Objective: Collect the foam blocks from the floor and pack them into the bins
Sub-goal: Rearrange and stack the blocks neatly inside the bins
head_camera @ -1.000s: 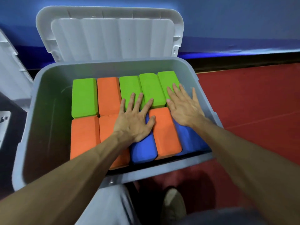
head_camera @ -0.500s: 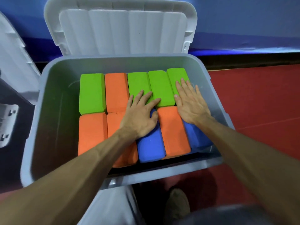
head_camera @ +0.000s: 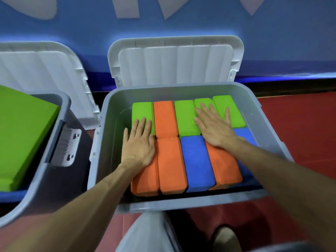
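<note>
1. Blue wall (head_camera: 181,24) behind, red floor (head_camera: 300,124) under the open bin (head_camera: 112,128).
2. Foam blocks (head_camera: 171,166) lie in two rows inside it, packed tight.
3. My left hand (head_camera: 139,148) and right hand (head_camera: 213,128) rest flat on them, fingers straight, gripping nothing.
4. I'd press evenly with both palms so the layer seats level, no block tipping.

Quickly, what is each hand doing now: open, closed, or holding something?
Left hand: open, flat on the left green block and the orange block in front of it.
Right hand: open, flat on the right green blocks.
</note>
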